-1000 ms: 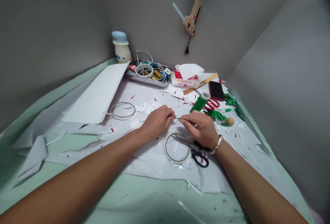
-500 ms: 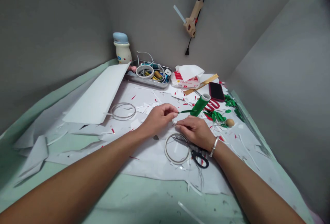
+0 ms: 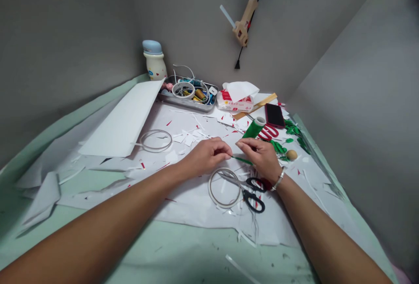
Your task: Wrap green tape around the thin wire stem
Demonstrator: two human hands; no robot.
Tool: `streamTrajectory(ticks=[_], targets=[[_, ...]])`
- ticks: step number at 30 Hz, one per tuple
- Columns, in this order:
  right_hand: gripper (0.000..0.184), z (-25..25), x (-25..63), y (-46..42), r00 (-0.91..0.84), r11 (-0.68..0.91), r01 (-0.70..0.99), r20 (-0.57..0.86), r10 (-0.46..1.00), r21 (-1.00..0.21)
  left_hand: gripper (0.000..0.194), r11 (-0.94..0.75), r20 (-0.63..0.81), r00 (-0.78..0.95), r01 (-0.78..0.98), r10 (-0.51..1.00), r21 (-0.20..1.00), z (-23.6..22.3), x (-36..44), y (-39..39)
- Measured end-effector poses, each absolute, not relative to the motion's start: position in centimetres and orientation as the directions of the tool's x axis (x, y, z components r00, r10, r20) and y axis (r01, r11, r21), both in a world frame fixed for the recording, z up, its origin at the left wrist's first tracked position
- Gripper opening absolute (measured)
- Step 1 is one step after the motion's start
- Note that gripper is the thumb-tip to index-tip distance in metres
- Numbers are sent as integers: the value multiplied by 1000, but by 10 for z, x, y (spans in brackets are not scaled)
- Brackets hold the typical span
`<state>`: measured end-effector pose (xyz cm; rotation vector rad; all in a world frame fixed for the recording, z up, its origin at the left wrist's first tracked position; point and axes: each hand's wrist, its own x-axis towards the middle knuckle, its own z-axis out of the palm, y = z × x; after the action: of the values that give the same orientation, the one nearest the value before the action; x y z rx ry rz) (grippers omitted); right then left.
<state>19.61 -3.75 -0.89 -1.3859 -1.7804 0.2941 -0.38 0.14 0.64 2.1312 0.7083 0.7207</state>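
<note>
My left hand (image 3: 212,156) pinches one end of a thin green leaf-like strip (image 3: 242,160), which points right toward my other hand. Just to the right, my right hand (image 3: 262,158) has its thumb and fingertips pressed together; anything between them is too small to make out. Behind it leans a spool of green thread (image 3: 252,128), partly covered by the fingers. Below both hands lie black-handled scissors (image 3: 252,201), their blades across a roll of white tape (image 3: 210,192).
Green leaves (image 3: 294,129), a round wooden bead (image 3: 291,155), red-handled scissors (image 3: 269,133) and a phone (image 3: 275,115) lie at right. Behind are a metal tray (image 3: 206,108), tissues (image 3: 235,102) and a bottle (image 3: 155,63). A glue gun (image 3: 242,29) hangs on the wall.
My left hand has moved slightly right and down with the green strip. My right hand has shifted right and up, uncovering more of the black scissors and covering the spool's lower part.
</note>
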Motion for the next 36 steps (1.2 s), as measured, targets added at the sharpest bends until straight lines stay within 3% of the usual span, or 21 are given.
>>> streamTrajectory(ticks=[5,8,12,16,19,21,25,29,33,36], targets=[[17,-11,184,-43,-284,474,735,414,865,-485,15,-387,201,509,292,837,874,5,-4,8],[17,-7,174,-49,-417,577,733,432,800,-361,12,-473,284,440,412,852,779,-1,-5,12],[16,-1,174,-51,-415,605,754,528,741,-256,15,-623,344,543,494,766,607,-8,-5,10],[16,-1,186,-44,-237,534,747,590,772,-397,16,-695,303,678,429,669,577,-4,-5,4],[15,-6,195,-39,-63,436,702,561,825,-563,13,-659,280,713,328,643,677,2,-4,1],[15,-9,197,-37,-51,390,698,501,864,-601,12,-558,242,681,290,691,778,6,-3,1],[16,-12,190,-41,-259,461,740,425,867,-490,15,-393,185,545,293,818,872,7,-3,5],[17,-7,175,-49,-426,583,735,434,794,-346,12,-479,294,437,410,850,776,-1,-5,11],[17,0,175,-51,-412,606,746,524,745,-276,15,-626,354,544,470,761,622,-8,-5,11],[17,1,183,-46,-274,552,742,581,767,-380,15,-686,319,663,413,678,600,-6,-5,6]])
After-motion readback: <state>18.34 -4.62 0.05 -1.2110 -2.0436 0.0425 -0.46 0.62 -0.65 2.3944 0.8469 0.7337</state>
